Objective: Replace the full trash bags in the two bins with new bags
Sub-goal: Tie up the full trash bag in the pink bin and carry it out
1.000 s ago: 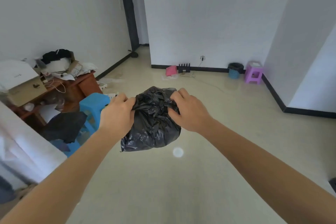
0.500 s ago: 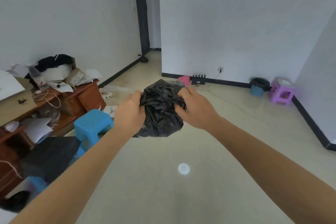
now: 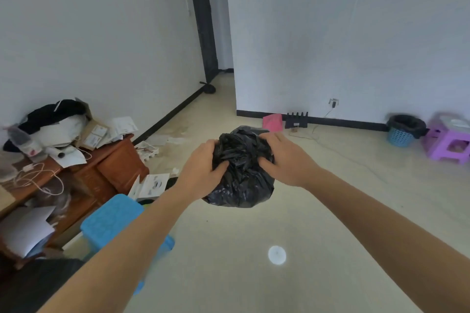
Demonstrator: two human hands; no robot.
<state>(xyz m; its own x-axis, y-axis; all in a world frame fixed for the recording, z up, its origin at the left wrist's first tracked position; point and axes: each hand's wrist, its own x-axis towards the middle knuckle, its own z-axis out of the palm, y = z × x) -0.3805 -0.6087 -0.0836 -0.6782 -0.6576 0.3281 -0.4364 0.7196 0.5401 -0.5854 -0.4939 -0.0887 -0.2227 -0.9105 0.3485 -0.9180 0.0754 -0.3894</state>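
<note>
Both the left hand (image 3: 203, 165) and the right hand (image 3: 284, 160) grip the bunched neck of the black trash bag (image 3: 241, 180) in mid-air; if either loosens, the neck could gape and rubbish could spill onto the floor (image 3: 254, 287).

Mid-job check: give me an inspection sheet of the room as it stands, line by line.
Surface: beige floor, glossy, one round light spot.
Job's things: black trash bag, bunched, held off the floor; blue bin with black liner by far wall; second bin not seen.
Clutter: wooden desk, heaped top; loose papers on floor; blue stool; purple stool.
Hands: left hand and right hand both grip the bag's gathered top.
Cables: white cable on the desk; cord from wall socket trails over floor.
Surroundings: white walls, dark doorway.
</note>
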